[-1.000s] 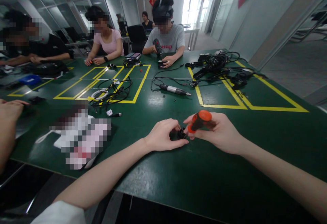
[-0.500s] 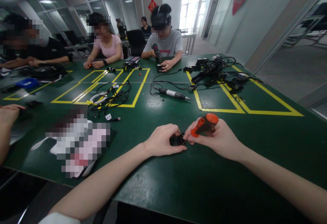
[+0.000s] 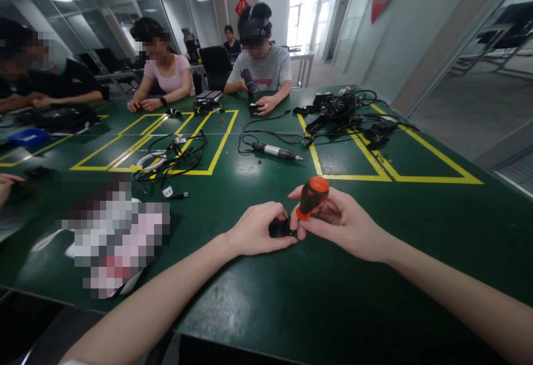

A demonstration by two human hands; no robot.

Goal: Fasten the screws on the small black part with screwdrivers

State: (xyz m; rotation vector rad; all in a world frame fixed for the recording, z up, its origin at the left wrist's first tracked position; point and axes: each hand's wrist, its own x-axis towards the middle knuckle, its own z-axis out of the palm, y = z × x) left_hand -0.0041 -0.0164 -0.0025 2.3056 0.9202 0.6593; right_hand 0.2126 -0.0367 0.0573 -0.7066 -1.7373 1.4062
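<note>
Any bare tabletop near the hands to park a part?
Free: green tabletop between left forearm and right forearm; also right of the right hand, between right forearm and yellow tape. Crowded: at the left hand, with screwdriver and black part; cable pile far right; looped cables left; pixelated items by left forearm.
</note>
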